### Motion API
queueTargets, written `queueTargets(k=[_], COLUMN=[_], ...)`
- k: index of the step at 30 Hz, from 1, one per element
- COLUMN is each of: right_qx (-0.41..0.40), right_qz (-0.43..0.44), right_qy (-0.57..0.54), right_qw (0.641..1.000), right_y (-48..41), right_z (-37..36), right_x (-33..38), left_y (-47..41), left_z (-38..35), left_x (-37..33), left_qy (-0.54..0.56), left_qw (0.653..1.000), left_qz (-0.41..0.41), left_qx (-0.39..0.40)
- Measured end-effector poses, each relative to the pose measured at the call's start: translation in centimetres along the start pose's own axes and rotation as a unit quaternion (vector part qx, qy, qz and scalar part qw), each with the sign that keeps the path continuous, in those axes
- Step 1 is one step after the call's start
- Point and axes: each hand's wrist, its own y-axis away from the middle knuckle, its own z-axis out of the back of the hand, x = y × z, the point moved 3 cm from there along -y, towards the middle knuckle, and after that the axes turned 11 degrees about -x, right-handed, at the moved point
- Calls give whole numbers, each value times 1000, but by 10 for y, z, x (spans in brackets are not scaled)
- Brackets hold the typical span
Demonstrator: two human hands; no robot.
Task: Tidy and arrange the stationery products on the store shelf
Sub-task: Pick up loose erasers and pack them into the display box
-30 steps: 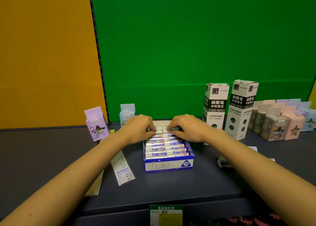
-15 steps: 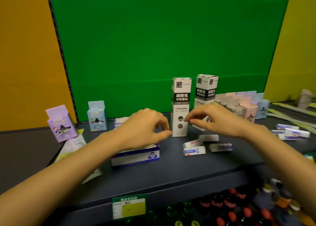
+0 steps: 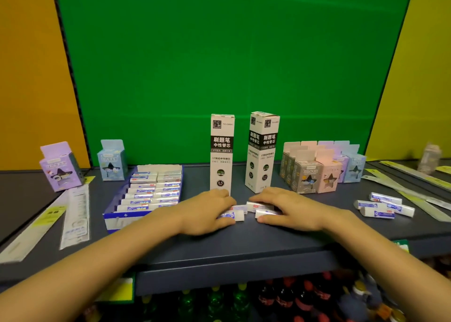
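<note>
Three loose white-and-blue erasers lie in the middle of the dark shelf, in front of two tall white refill boxes. My left hand pinches the left eraser between fingers and thumb. My right hand closes over the other two from the right. A blue display box holding rows of the same erasers sits to the left. Three more loose erasers lie at the right.
A purple box and a light blue box stand at the back left. Several pastel boxes stand grouped at the back right. Packaged rulers lie at the left, more rulers at the right. Bottles fill the shelf below.
Both hands left the eraser display box, moved right and came down onto the loose erasers in front of the tall boxes. The view turned right.
</note>
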Motion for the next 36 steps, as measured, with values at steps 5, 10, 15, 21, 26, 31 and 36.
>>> queueTargets(k=[5,10,15,21,26,31,36], right_qx=[44,54,22,-51,-85,-94,-81], right_qz=[-13,1,20,68,109,133,115], right_qy=[-18,7,22,-25,-81,-129,-148], right_qw=[999,999,999,996,987,978,979], right_y=[-7,-8,-1,-3,-19,-44,-83], right_z=[1,0,1,13,18,15,11], right_x=[-6,-5,0,8,38,77,110], left_y=[-9,-19,-17,9,47,78,97], left_z=[2,6,16,25,47,68,75], left_x=[-1,-6,-4,-3,28,81,125], left_qy=[34,44,65,278,363,395,371], left_qw=[996,991,989,946,903,856,838], left_qz=[69,110,100,148,231,313,369], left_qx=[44,58,91,78,-10,-117,-155])
